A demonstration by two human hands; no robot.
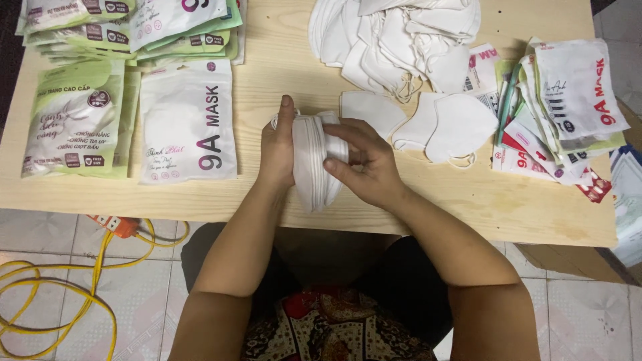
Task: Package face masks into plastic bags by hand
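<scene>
Frame centre: stack of soft white fabric masks point(314, 160), curved edges ribbed, gripped between left hand point(277, 150) and right hand point(361, 164); pale wooden table point(281, 80) beneath; glossy flat packets point(187, 124) upper left.

1. The table point(281, 73) fills the upper half of the frame.
2. At centre, the left hand point(276, 150) and right hand point(364, 164) press a stack of masks point(314, 164) between them, just above the table's near edge.
3. A heap of loose masks point(394, 40) lies at upper centre; a few single masks point(435, 124) lie below it, right of the hands.
4. Filled packets point(187, 124) lie left of the hands, with more packets point(134, 27) at upper left.
5. A pile of empty packets point(568, 107) sits at the right edge.
6. A coiled cable point(53, 287) lies on the floor at lower left.
</scene>
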